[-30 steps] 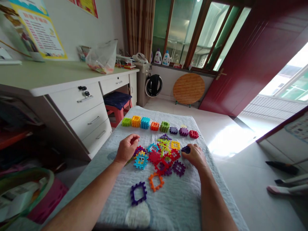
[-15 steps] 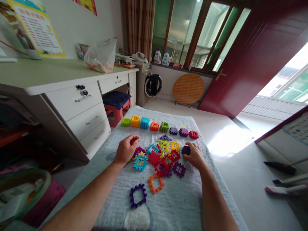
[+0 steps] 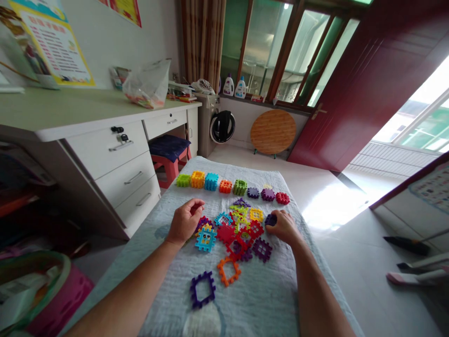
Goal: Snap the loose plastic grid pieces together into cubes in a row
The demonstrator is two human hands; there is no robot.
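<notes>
My right hand (image 3: 283, 225) is closed round a small dark purple block piece (image 3: 270, 220) at the right side of the loose pieces. Left of the pile, my left hand (image 3: 186, 219) is held with its fingers curled in, and nothing shows in them. Close beside it lie a light blue square piece (image 3: 206, 239) and a few overlapping purple, red and yellow ones. Between the hands is a heap of flat interlocking pieces, with a red piece (image 3: 225, 232), a yellow frame (image 3: 256, 215) and a purple window piece (image 3: 262, 249).
Several stacked blocks stand in a row at the far side, from a lime stack (image 3: 183, 180) to a red one (image 3: 282, 198). Nearer me lie an orange frame (image 3: 229, 271) and a purple frame (image 3: 202, 290). A light cloth (image 3: 259, 299) covers the table. A desk (image 3: 87, 110) stands left.
Both hands stay almost in place, the right still gripping the dark purple piece. The whole view has shifted slightly.
</notes>
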